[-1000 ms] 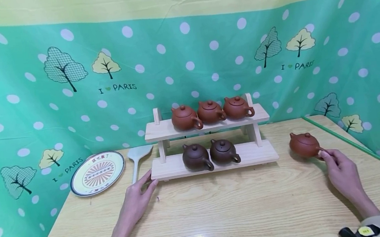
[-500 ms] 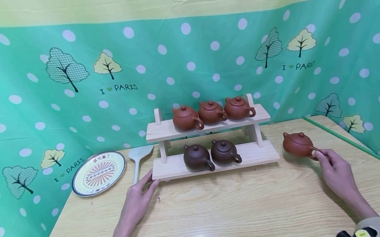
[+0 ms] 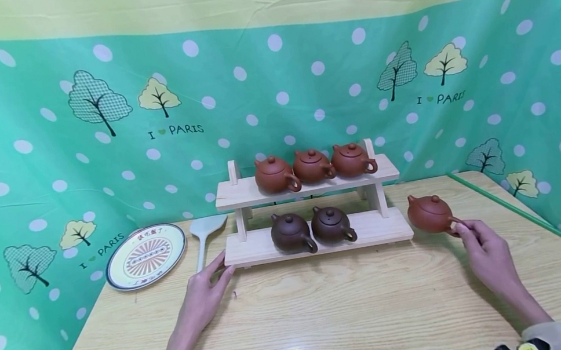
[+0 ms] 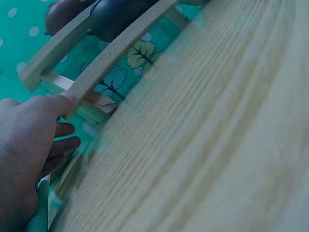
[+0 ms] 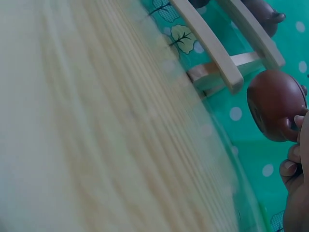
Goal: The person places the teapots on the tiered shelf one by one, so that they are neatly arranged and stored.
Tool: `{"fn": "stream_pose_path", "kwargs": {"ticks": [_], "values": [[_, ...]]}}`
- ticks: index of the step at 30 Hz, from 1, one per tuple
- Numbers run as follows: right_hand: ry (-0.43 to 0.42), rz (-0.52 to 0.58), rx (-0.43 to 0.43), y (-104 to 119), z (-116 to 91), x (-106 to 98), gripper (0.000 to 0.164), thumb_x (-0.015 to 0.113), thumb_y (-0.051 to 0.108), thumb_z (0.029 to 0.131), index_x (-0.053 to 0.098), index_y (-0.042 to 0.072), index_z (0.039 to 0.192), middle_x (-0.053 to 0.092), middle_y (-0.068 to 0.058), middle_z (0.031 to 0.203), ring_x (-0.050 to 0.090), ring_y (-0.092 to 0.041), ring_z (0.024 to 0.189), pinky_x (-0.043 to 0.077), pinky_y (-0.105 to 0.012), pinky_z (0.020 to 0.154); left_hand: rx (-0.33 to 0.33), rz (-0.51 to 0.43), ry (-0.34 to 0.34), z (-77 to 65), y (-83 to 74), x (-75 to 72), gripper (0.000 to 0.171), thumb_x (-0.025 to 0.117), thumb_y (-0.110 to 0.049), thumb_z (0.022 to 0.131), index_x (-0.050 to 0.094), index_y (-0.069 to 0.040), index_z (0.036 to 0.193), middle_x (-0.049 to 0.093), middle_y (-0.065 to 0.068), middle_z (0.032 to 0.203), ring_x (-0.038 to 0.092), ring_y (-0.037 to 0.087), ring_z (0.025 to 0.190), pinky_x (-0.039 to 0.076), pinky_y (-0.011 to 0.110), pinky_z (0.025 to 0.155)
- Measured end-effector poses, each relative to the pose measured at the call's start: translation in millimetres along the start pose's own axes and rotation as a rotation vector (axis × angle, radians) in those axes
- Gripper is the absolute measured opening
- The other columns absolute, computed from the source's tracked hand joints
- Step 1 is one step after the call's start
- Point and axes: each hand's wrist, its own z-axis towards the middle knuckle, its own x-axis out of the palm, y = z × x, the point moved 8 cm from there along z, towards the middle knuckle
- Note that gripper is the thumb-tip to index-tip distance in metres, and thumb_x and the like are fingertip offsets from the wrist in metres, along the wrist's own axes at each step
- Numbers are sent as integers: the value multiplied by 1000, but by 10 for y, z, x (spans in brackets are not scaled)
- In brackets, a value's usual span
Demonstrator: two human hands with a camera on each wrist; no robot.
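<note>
A two-tier wooden rack stands at the middle of the table. At the front left corner of its lower board, my left hand holds the board's end between thumb and fingers; the fingertips behind it are partly hidden. My right hand pinches the handle of a reddish-brown teapot, held off the table just right of the rack. In the right wrist view, that teapot hangs close to the board ends. Two dark brown teapots sit on the lower board, and three reddish-brown teapots line the upper one.
To the left, a patterned plate lies near the curtain, with a pale spatula between it and the rack. A green stick lies along the right side. A polka-dot curtain surrounds the table.
My right hand has carried the reddish-brown teapot leftward, closer to the rack's right end. The left hand stays at the rack's corner, and the teapots on the boards have not moved.
</note>
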Motion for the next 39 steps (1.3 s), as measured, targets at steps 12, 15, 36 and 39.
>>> {"fn": "stream_pose_path", "kwargs": {"ticks": [12, 15, 36, 39], "values": [[5, 33, -34, 146, -20, 57, 23, 53, 17, 110, 67, -1, 112, 49, -1, 73, 39, -11, 61, 30, -30, 49, 10, 4, 3, -2, -6, 1, 54, 69, -28, 102, 55, 0, 147, 68, 19, 130, 59, 40, 128, 41, 57, 111], [8, 47, -50, 188, -34, 81, 22, 53, 17, 110, 67, -1, 111, 48, -1, 72, 38, -11, 60, 30, -30, 48, 14, 8, -1, -5, -7, -3, 54, 69, -29, 102, 56, 0, 146, 68, 19, 129, 59, 40, 128, 42, 58, 111], [61, 128, -120, 381, -66, 354, 19, 55, 11, 109, 68, -2, 109, 48, -1, 70, 38, -11, 56, 30, -31, 45, -1, 1, 12, 7, 14, 13, 57, 68, -33, 102, 55, -3, 148, 68, 19, 130, 58, 40, 130, 39, 58, 113], [66, 140, -127, 414, -63, 395, 18, 55, 10, 109, 68, -1, 108, 49, -4, 70, 38, -10, 56, 31, -31, 45, -6, 1, 14, 6, 20, 12, 57, 68, -34, 102, 55, -3, 148, 68, 19, 130, 58, 40, 129, 39, 58, 113]]}}
